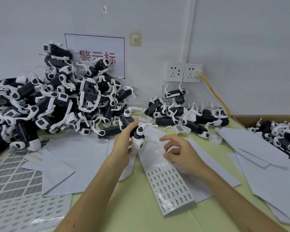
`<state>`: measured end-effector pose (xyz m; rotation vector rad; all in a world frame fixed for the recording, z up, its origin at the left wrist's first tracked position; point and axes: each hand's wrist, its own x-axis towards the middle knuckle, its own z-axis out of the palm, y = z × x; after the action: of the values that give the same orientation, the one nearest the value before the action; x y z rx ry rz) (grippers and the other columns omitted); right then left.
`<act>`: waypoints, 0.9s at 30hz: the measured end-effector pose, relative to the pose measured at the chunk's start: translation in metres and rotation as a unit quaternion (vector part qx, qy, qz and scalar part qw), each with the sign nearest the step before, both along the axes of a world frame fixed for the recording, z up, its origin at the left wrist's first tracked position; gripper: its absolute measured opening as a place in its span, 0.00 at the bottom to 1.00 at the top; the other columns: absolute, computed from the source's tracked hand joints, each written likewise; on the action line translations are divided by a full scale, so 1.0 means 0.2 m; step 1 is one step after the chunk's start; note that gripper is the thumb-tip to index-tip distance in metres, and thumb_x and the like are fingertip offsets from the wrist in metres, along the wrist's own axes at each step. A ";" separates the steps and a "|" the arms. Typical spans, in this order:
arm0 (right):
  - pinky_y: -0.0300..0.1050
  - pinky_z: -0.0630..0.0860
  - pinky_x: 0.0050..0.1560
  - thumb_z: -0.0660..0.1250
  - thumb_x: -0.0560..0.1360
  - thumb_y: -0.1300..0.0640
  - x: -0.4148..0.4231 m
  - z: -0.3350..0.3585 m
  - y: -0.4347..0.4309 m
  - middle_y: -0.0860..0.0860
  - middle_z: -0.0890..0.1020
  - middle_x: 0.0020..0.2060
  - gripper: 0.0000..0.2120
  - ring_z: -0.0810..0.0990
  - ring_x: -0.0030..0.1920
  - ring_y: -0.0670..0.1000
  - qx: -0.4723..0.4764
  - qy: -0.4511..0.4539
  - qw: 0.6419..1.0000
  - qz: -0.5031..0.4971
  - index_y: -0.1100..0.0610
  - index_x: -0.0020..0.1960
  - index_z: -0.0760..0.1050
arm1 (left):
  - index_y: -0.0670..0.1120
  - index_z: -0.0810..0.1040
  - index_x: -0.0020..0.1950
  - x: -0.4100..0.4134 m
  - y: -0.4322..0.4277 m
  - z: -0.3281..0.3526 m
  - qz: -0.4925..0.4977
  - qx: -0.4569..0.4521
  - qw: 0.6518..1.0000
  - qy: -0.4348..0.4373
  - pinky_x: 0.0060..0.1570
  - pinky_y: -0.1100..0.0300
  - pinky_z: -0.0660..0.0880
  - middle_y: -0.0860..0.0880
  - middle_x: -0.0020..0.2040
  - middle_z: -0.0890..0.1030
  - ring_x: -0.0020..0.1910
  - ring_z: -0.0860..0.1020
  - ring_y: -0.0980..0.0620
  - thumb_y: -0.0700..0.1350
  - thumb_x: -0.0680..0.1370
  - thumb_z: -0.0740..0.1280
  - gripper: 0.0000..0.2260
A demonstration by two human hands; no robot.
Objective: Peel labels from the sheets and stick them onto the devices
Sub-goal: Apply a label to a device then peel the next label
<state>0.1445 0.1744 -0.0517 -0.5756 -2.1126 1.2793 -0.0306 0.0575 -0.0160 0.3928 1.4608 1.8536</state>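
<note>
Peeling seems our step: left hand [122,144] grips a black-and-white device [138,137] beside the label strip [171,186], right hand [182,154] curls over that strip, contents we cannot tell; next, a fine fingertip pinch.

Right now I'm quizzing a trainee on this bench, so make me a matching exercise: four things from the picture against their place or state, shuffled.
Things:
1. left hand
2. yellow cable
3. cardboard box
4. narrow label strip

Place or state:
A. plugged into the wall socket
B. partly under the right hand
C. grips a black-and-white device
D. at the right edge of the table, devices inside

Pairs: 1-C, 2-A, 3-D, 4-B.
</note>
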 end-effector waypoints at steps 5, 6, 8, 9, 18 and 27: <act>0.33 0.71 0.32 0.72 0.76 0.69 0.03 0.04 0.04 0.53 0.80 0.45 0.17 0.77 0.29 0.44 0.005 0.081 0.994 -0.079 0.49 0.56 0.79 | 0.48 0.84 0.55 0.00 -0.02 0.01 -0.171 0.009 0.985 -0.030 0.41 0.56 0.79 0.49 0.47 0.83 0.40 0.81 0.49 0.60 0.73 0.75 0.19; 0.33 0.72 0.34 0.73 0.75 0.68 0.03 0.04 0.04 0.52 0.80 0.46 0.16 0.78 0.31 0.44 0.013 0.076 0.993 -0.091 0.49 0.55 0.79 | 0.48 0.85 0.55 0.00 -0.02 0.01 -0.207 0.015 0.977 -0.037 0.45 0.53 0.81 0.49 0.47 0.84 0.42 0.82 0.48 0.60 0.73 0.75 0.19; 0.38 0.77 0.43 0.74 0.75 0.65 0.02 0.03 0.04 0.47 0.81 0.51 0.15 0.82 0.42 0.42 0.054 0.021 0.993 -0.103 0.47 0.54 0.79 | 0.47 0.87 0.53 0.02 -0.02 0.01 -0.251 0.021 0.967 -0.035 0.53 0.50 0.80 0.48 0.48 0.85 0.45 0.84 0.47 0.59 0.71 0.76 0.18; 0.41 0.78 0.53 0.75 0.75 0.62 0.02 0.02 0.04 0.44 0.80 0.56 0.16 0.81 0.52 0.41 0.091 -0.027 0.990 -0.103 0.45 0.57 0.79 | 0.48 0.87 0.52 0.03 -0.01 0.01 -0.261 0.023 0.965 -0.021 0.53 0.51 0.80 0.48 0.49 0.85 0.46 0.84 0.48 0.58 0.72 0.75 0.16; 0.45 0.70 0.67 0.79 0.71 0.49 0.09 0.12 0.08 0.44 0.80 0.64 0.31 0.76 0.64 0.44 0.110 -0.039 0.985 -0.123 0.44 0.72 0.73 | 0.48 0.87 0.49 0.05 -0.03 0.04 -0.248 0.023 0.967 0.062 0.44 0.62 0.76 0.48 0.47 0.83 0.44 0.81 0.50 0.57 0.70 0.75 0.14; 0.51 0.79 0.45 0.72 0.77 0.63 0.26 0.28 0.21 0.52 0.87 0.41 0.07 0.83 0.40 0.51 0.049 0.114 0.956 -0.266 0.51 0.46 0.81 | 0.44 0.86 0.53 0.03 -0.01 0.04 -0.047 0.034 0.995 0.077 0.67 0.47 0.74 0.46 0.53 0.88 0.54 0.83 0.47 0.58 0.73 0.76 0.19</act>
<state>0.1967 0.2156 0.0046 -0.8387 -1.6625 0.8803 -0.0253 0.0555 -0.0086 0.6385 1.4554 1.8361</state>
